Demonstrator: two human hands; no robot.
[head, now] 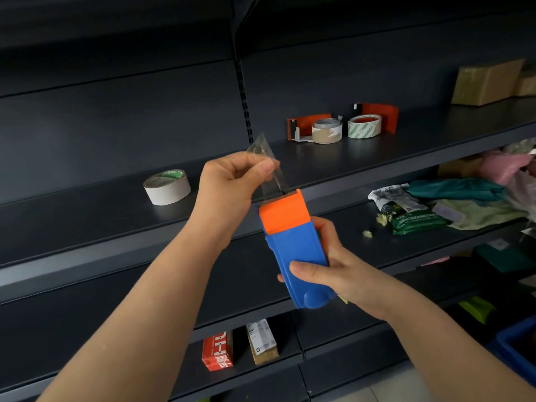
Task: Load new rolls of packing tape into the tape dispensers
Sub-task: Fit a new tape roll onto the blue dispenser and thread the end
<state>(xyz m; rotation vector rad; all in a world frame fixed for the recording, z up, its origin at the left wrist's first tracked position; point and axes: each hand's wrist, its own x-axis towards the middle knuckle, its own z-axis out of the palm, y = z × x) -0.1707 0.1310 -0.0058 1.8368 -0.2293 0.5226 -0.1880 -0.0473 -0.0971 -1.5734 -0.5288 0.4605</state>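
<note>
My right hand (333, 271) grips a blue tape dispenser (298, 256) with an orange cap (284, 211), held upright in front of the shelves. My left hand (232, 184) pinches a strip of clear tape (265, 158) that runs up out of the dispenser's top edge. A white tape roll (167, 187) lies on the dark shelf (87, 216) to the left. Further back on the same shelf stand two red dispensers (307, 126) (380, 116), each with a tape roll, one brownish (327, 131) and one white with green print (364, 126).
Cardboard boxes (487, 82) stand at the far right of the upper shelf. Plastic-wrapped packets and cloth (435, 204) crowd the right of the middle shelf. A red box (217, 352) and a tan box (262, 340) stand on the lower shelf. A blue bin (519, 349) is at the bottom right.
</note>
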